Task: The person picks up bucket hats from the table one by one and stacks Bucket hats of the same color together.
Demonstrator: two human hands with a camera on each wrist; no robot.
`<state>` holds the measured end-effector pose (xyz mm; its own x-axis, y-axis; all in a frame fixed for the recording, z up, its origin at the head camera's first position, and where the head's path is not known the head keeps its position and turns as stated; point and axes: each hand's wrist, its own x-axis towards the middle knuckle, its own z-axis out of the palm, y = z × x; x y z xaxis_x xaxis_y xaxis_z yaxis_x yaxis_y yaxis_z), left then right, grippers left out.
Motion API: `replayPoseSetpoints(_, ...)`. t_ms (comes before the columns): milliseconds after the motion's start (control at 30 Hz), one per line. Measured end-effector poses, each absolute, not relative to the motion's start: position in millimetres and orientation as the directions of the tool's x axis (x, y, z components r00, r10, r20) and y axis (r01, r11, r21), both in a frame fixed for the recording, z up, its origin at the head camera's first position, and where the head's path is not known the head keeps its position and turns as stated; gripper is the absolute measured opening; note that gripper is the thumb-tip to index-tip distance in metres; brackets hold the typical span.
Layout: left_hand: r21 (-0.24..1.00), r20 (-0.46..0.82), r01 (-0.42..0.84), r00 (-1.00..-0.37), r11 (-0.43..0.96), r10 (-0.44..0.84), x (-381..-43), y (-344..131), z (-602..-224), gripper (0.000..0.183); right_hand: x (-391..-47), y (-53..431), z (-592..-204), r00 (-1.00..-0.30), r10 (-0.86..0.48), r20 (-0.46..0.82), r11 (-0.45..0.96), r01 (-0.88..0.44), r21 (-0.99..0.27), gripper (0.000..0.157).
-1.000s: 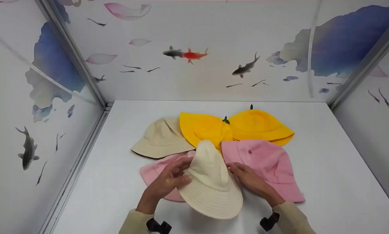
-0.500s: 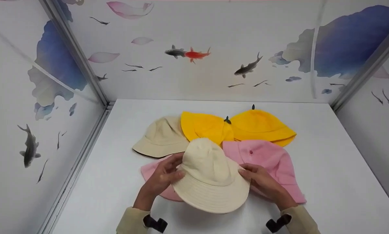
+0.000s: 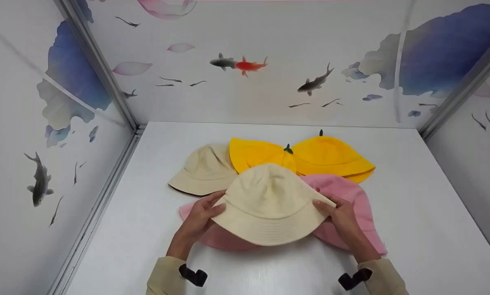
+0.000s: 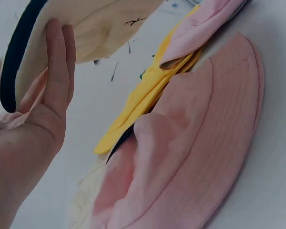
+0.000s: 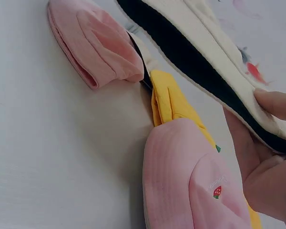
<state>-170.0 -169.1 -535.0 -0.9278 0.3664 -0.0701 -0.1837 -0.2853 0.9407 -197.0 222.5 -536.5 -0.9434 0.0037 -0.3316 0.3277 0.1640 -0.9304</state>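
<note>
Both hands hold a cream bucket hat by opposite sides of its brim, raised above the table with the crown pointing away. The left hand pinches the left brim edge, thumb on top and fingers beneath, as the left wrist view shows. On the other side the right hand pinches the brim the same way. Dark lining of the cream hat shows under its brim in the right wrist view. Below lie a pink bucket hat on the left and another pink hat with a strawberry emblem on the right.
Behind the held hat, two yellow hats with green leaf tips and a beige hat lie in a row on the white table. Printed panels enclose the table at the back and sides.
The cream hat has been turned and spread wider, its brim now facing front, and lifted slightly away. The right hand has shifted right and moved onto the brim edge.
</note>
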Motion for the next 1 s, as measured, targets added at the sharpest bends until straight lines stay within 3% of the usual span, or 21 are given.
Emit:
replayPoseSetpoints(467, 0.945, -0.172, -0.196, -0.979, -0.262, 0.11, -172, -168, -564, 0.054, -195, 217, -528, -0.964, 0.133, -0.23, 0.199, 0.254, -0.947, 0.059)
replayPoseSetpoints(1000, 0.967, -0.22, -0.203, -0.97, -0.152, -0.104, -171, -162, -573, 0.047, -196, 218, -530, -0.954, 0.164, -0.252, 0.197, 0.282, -0.939, 0.057)
